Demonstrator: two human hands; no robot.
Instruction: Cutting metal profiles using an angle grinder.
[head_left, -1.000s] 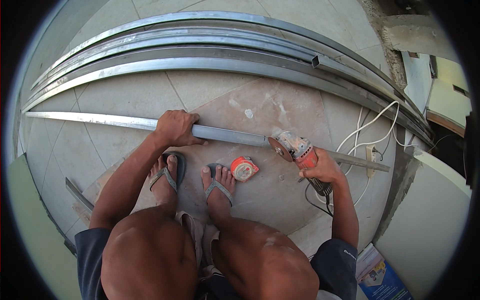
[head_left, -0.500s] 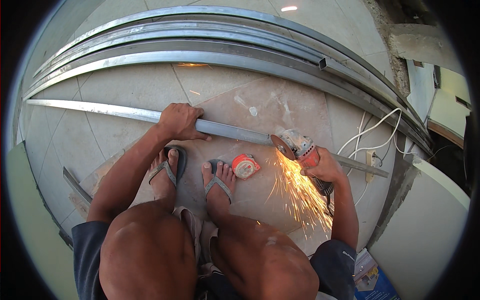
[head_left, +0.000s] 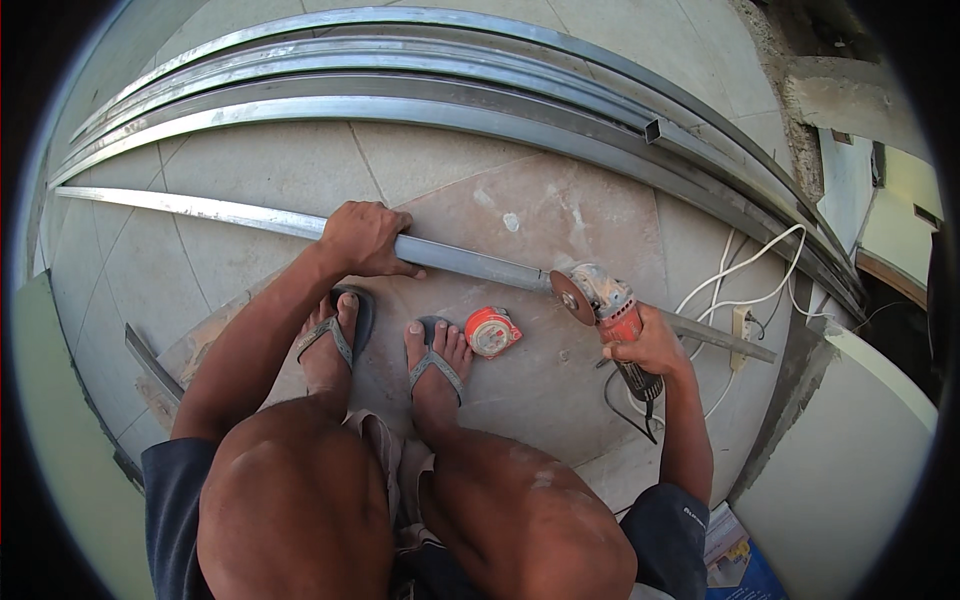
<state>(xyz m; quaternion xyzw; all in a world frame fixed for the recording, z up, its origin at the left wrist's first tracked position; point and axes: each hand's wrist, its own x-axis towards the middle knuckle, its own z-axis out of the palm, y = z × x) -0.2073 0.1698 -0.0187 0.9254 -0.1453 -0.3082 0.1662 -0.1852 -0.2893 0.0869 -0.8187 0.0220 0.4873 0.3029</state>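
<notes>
A long silver metal tube lies crossways on the tiled floor. My left hand is closed over it, left of centre. My right hand grips a red and grey angle grinder, whose cutting disc is at a dark mark on the tube. No sparks show. A red tape measure rests beside my right foot, which is in a grey flip-flop, as is my left foot.
Several metal profiles lie along the far side. White cables and a power strip are at the right. Boards stand at the left and right edges, a short metal offcut at left.
Sparks sprayed from the grinder half a second ago and are gone now. My hands, tool and tube sit in nearly the same place, with the whole view slightly shifted.
</notes>
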